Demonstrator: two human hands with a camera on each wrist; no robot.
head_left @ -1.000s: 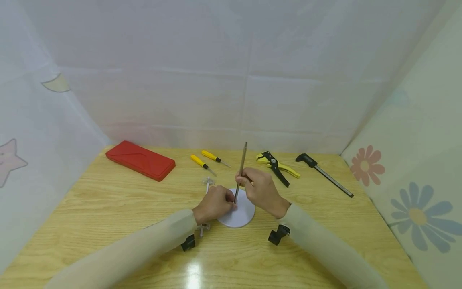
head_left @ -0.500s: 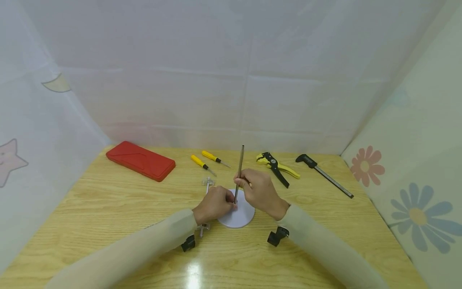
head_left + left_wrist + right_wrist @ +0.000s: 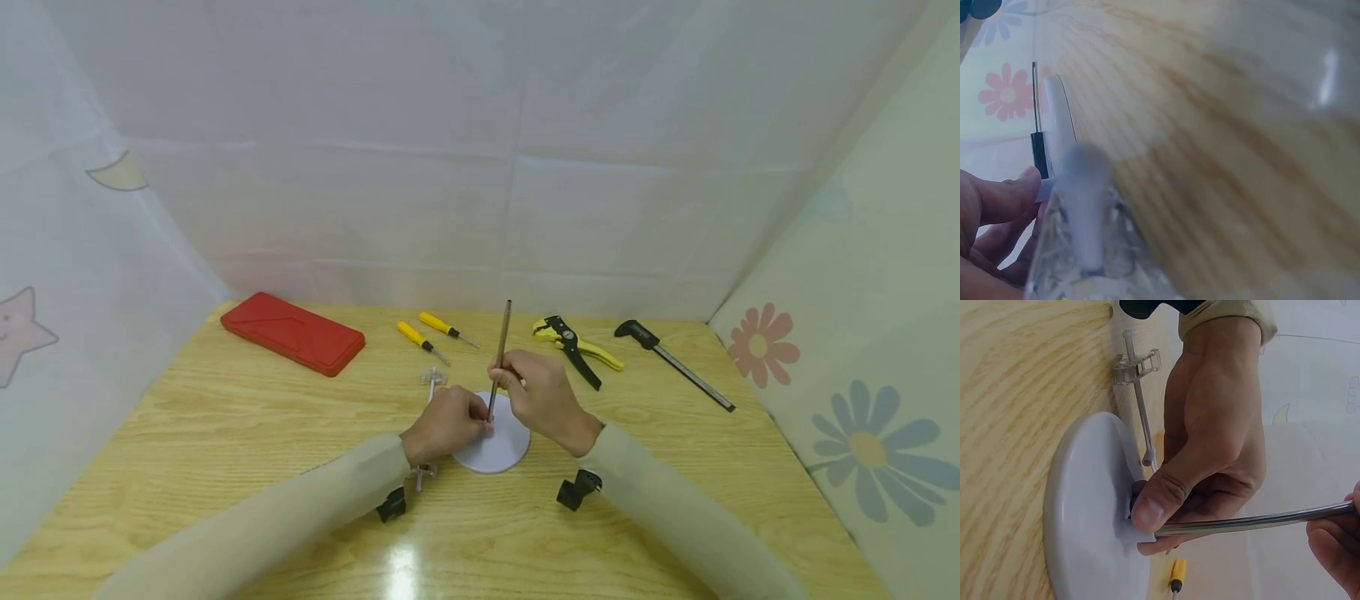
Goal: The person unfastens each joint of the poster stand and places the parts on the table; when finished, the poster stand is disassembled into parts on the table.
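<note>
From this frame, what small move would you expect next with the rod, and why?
Probably a gentle push or twist of the metal rod straight down into the round white base. The right hand grips the rod partway up, nearly upright, its lower end at the base's centre fitting, where the left hand pinches it. Whether it is already seated cannot be told.

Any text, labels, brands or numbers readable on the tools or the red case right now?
None can be read.
Red case: no visible lettering.
Caliper: scale marks too small to read.
Screwdrivers and wire stripper: no legible markings.
</note>
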